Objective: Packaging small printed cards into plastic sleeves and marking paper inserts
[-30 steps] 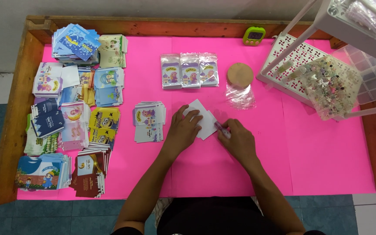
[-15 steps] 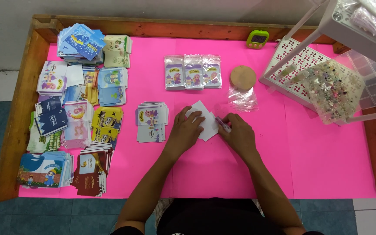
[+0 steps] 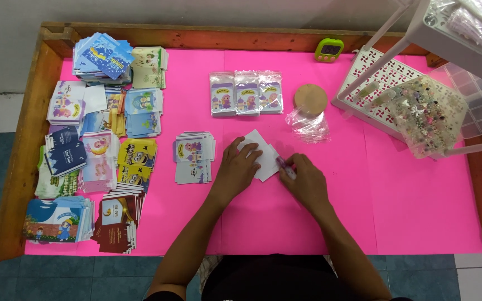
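A small stack of white cards (image 3: pixel 262 154) lies near the middle of the pink table top (image 3: pixel 397 206). My left hand (image 3: pixel 238 170) rests flat on the cards' left side, fingers spread. My right hand (image 3: pixel 303 181) sits just right of the cards, closed around a small pinkish pen-like thing (image 3: pixel 283 165) whose tip touches the cards' right edge. A pile of printed cards (image 3: pixel 194 156) lies just left of my left hand.
Several stacks of colourful printed cards (image 3: pixel 99 145) cover the table's left side. Three clear packets (image 3: pixel 246 92), a round cork lid (image 3: pixel 310 99), crumpled clear plastic (image 3: pixel 308 125), a green timer (image 3: pixel 329 50), and a white rack with a bag of trinkets (image 3: pixel 425 114) stand at the back and right.
Both hands stay on the white cards with almost no movement; only the head view has shifted slightly.
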